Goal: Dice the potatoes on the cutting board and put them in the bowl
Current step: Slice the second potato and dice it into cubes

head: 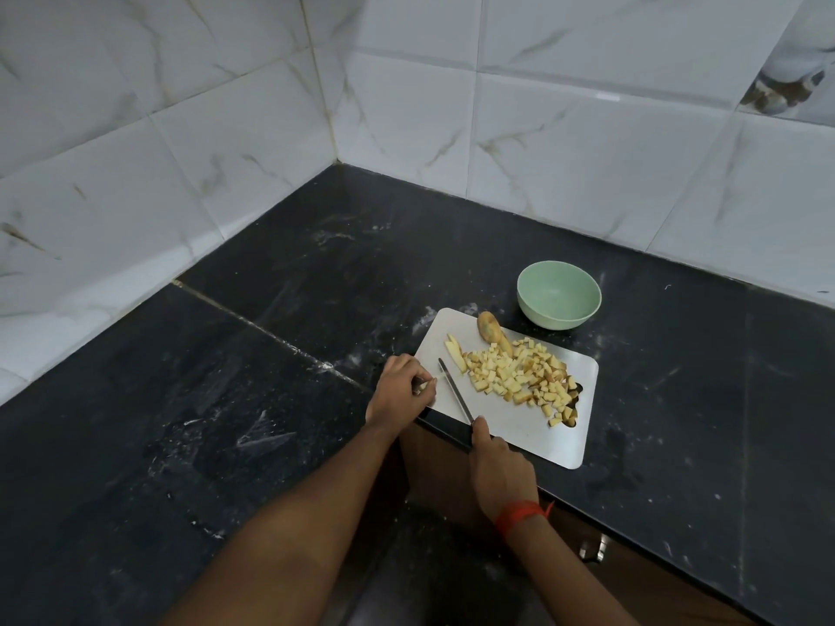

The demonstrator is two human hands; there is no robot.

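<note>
Left grip [400,386] is pinched on a thin potato strip [428,380], its fingertips just beside the blade of the knife [454,390], whose handle the right grip [497,467] is clamped round, so a sideways slip could nick them. Diced potato [519,377] is heaped on the cutting board [519,440] at the front edge of the desk [677,399]; a careless sweep could scatter cubes short of the empty bowl [559,300] behind it.

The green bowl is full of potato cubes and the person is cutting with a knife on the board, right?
Not quite. In the head view the green bowl is empty; the potato cubes lie heaped on the cutting board. The right hand does hold the knife there, while the left hand pinches a potato strip.
</note>
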